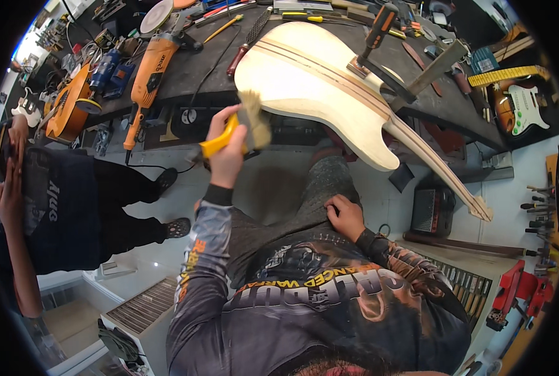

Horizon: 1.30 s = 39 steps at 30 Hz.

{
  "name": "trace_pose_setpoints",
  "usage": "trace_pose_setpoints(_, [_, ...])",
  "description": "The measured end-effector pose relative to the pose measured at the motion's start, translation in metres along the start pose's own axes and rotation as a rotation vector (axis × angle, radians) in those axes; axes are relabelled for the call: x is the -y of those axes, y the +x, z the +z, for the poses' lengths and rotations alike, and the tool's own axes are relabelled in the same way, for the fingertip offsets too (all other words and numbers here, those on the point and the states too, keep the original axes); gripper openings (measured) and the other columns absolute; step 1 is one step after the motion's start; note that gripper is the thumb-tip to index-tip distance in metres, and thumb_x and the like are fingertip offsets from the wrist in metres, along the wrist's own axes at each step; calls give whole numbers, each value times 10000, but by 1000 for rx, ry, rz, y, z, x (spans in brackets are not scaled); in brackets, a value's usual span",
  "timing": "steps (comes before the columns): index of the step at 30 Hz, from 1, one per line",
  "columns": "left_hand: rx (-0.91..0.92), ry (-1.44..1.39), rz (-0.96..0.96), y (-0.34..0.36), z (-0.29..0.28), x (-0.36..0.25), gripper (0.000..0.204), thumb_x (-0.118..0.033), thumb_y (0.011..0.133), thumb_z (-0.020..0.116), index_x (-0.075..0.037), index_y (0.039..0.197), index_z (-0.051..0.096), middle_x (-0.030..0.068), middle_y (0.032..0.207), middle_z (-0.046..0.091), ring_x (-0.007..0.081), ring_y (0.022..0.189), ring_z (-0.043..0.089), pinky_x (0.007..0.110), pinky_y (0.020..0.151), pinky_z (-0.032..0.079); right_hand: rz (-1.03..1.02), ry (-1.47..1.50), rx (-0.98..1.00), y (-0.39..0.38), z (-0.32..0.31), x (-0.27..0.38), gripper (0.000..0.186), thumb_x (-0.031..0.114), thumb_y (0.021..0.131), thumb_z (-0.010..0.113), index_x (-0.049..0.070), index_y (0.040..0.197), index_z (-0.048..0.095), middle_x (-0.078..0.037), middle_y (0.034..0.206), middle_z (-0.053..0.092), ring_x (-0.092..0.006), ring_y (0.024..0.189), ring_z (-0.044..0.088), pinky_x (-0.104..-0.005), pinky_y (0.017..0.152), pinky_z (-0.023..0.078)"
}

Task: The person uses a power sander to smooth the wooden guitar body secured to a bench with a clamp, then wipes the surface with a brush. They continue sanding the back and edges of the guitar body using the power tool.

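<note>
My left hand is closed round the yellow handle of a wide brush with pale bristles. The bristles are smeared by motion, beside the near left edge of an unfinished electric guitar. Its body is pale bare wood with darker stripes along the middle, and its neck points toward the lower right, out past the bench edge. A bar clamp with a dark handle presses on the body near the neck. My right hand lies on my thigh, holding nothing, its fingers loosely bent.
An orange power grinder with a round disc lies on the dark workbench, near a rasp and a pencil. Another person stands at the left. At the right are a sunburst guitar, an amplifier and a red vise.
</note>
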<state>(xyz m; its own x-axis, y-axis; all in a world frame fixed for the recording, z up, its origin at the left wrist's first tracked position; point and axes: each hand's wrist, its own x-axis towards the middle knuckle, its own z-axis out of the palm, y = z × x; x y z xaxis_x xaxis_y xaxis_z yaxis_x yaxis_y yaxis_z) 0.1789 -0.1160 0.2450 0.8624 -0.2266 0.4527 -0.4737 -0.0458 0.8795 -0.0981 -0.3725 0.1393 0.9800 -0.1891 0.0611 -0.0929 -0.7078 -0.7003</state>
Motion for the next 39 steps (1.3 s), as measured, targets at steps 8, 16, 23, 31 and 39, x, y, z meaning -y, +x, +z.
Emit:
trace_pose_setpoints(8, [-243, 97, 197, -11, 55, -13, 437, -67, 1033, 623, -38, 1465, 565, 148, 1438, 597, 291, 1332, 593, 453, 1165, 480, -49, 1, -18, -1, 4, -3, 79, 183, 992, 674, 130, 1016, 727, -80, 1000, 725, -375, 873, 735, -498, 758, 596])
trace_pose_setpoints(16, [776, -281, 543, -119, 175, -58, 595, -2, 943, 754, -153, 1512, 670, 206, 1546, 635, 385, 1331, 678, 426, 1125, 569, -43, 99, -155, -17, 33, -42, 326, 238, 1029, 686, 125, 1333, 709, -181, 1422, 653, -317, 1306, 668, -464, 1042, 546])
trace_pose_setpoints(23, [-64, 202, 367, -36, 82, -13, 384, -42, 1002, 672, -16, 1385, 670, 168, 1370, 645, 349, 1298, 619, 461, 1149, 490, -21, -6, -47, -14, -3, -7, 79, 165, 984, 683, 121, 1028, 732, -96, 1010, 734, -374, 887, 744, -483, 770, 601])
trace_pose_setpoints(31, [-368, 247, 189, -7, 23, -1, 365, -82, 1044, 657, 17, 1394, 631, 141, 1365, 642, 263, 1248, 640, 398, 1085, 508, -11, 2, -9, -10, -2, -5, 86, 167, 981, 680, 110, 1022, 731, -94, 1018, 736, -377, 895, 743, -484, 782, 602])
trace_pose_setpoints(39, [-497, -62, 72, -18, 32, -15, 390, -67, 1024, 638, 1, 1406, 600, 127, 1381, 625, 237, 1281, 594, 369, 1113, 472, -15, 4, 13, -6, -2, 4, 89, 166, 983, 674, 109, 1019, 732, -100, 1019, 739, -379, 908, 745, -486, 785, 604])
